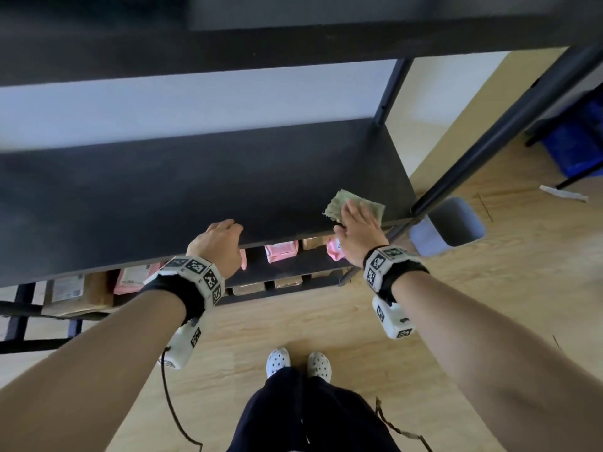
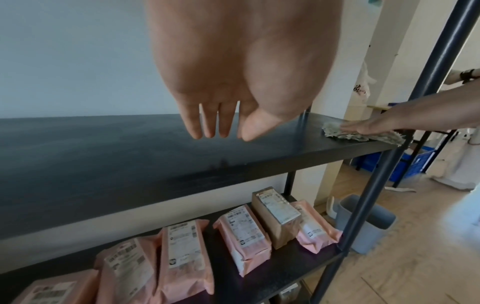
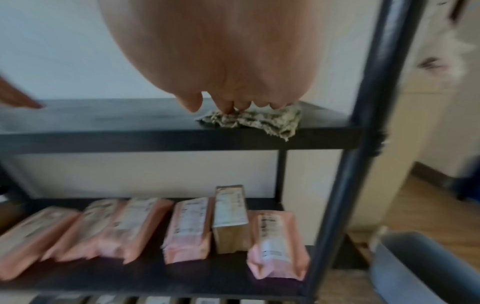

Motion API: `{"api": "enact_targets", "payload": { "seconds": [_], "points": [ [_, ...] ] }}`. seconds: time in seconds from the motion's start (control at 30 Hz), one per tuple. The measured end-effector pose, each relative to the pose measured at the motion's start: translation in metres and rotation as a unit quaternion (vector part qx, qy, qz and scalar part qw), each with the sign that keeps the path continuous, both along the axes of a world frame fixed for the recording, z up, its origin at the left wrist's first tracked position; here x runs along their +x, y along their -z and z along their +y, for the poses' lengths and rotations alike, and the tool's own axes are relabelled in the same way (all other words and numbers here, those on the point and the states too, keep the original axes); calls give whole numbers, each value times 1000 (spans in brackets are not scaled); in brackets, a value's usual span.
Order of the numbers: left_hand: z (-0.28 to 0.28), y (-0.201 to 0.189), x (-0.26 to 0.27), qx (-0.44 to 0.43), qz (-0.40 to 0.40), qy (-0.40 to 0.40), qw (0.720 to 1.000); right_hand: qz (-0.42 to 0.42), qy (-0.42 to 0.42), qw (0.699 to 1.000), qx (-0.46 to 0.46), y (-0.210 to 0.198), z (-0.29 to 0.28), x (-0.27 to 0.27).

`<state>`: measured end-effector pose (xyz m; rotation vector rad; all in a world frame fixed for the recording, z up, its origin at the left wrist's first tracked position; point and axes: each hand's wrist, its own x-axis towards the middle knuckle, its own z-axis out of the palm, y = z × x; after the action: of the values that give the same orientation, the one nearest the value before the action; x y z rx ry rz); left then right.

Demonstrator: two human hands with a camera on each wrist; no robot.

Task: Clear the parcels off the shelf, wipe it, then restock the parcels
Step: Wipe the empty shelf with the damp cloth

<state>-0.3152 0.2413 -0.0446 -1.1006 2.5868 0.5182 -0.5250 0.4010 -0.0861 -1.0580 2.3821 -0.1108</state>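
Note:
The black shelf board (image 1: 195, 190) (image 2: 130, 156) (image 3: 103, 117) carries no parcels. At its front right corner lies a greenish-grey cloth (image 1: 354, 205) (image 2: 363, 133) (image 3: 259, 120), and my right hand (image 1: 355, 230) (image 3: 233, 107) presses flat on it. My left hand (image 1: 222, 236) (image 2: 215, 131) hovers at the board's front edge, fingers loosely extended and holding nothing. Several pink parcels (image 2: 182, 257) (image 3: 187, 226) and a brown box parcel (image 2: 275, 214) (image 3: 230, 218) stand on the shelf below.
A black upright post (image 1: 489, 135) (image 2: 389, 164) (image 3: 358, 144) stands right of the cloth. A grey bin (image 1: 453, 223) (image 2: 369, 222) (image 3: 420, 267) sits on the wood floor by the rack. Blue crates (image 1: 577, 148) (image 2: 413, 162) lie farther right. Another black shelf (image 1: 228, 34) hangs overhead.

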Motion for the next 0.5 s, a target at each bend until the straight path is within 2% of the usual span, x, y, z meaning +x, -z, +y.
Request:
{"api": "enact_targets", "payload": {
  "seconds": [0.13,0.2,0.27,0.37,0.43,0.5],
  "points": [
    [-6,-7,5,-15,28,-22,999,-39,-116,989,-84,6,-44,81],
    [-1,-8,1,-17,25,-39,999,-44,-173,980,-85,8,-62,113],
    [4,-8,0,-22,2,-56,998,-35,-198,976,-85,8,-65,119],
    [5,-5,4,-32,-14,-61,998,-2,-255,962,-100,8,-39,84],
    [3,-3,8,-30,-7,-54,998,32,-196,976,-89,7,-11,39],
    [2,-2,10,-20,4,-41,999,50,-88,995,-25,2,14,2]
  ]
}}
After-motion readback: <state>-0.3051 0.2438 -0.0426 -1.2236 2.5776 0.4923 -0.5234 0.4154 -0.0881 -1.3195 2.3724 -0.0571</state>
